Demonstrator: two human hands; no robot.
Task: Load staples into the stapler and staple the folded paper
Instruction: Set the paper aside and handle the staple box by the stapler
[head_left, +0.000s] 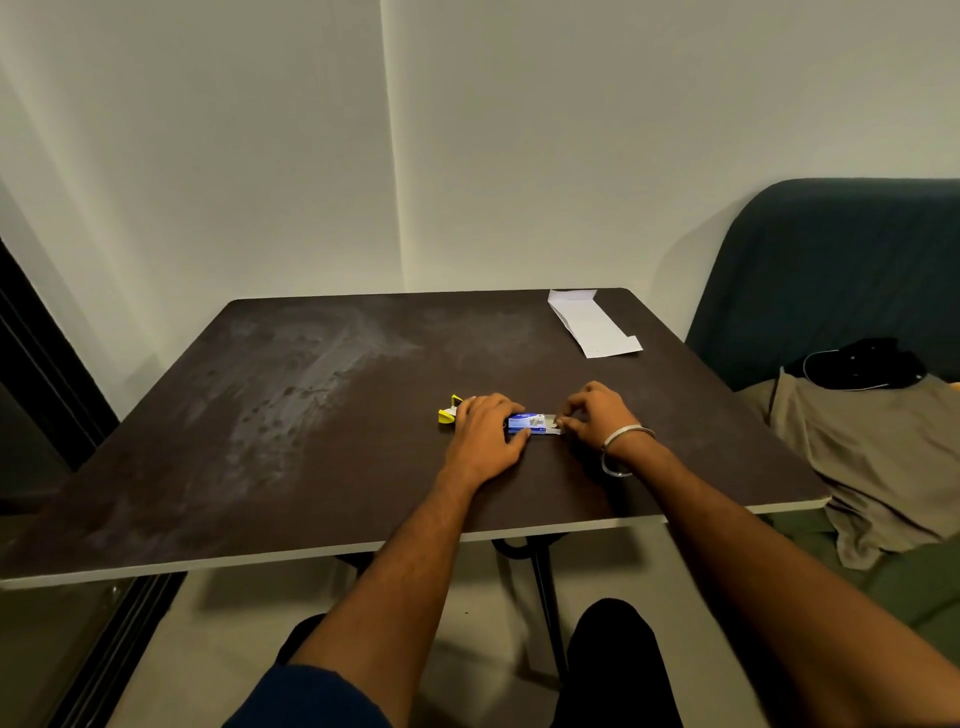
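Two bare hands work near the middle of a dark brown surface, which is smeared with pale dusty streaks on its left half. To the right of it stands a dark green sofa with a beige cloth draped over its seat and a black item lying on top of the cloth. At the far right corner of the surface lies the folded paper, white and well apart from the hands. The left hand lies palm down, its fingers pressed on the left end of a small blue staple box. The right hand, wearing a metal bangle at the wrist, pinches the pale inner tray that sticks out of the right end of the box. Just left of the left hand, partly hidden under its knuckles, sits the yellow stapler, resting on the surface.
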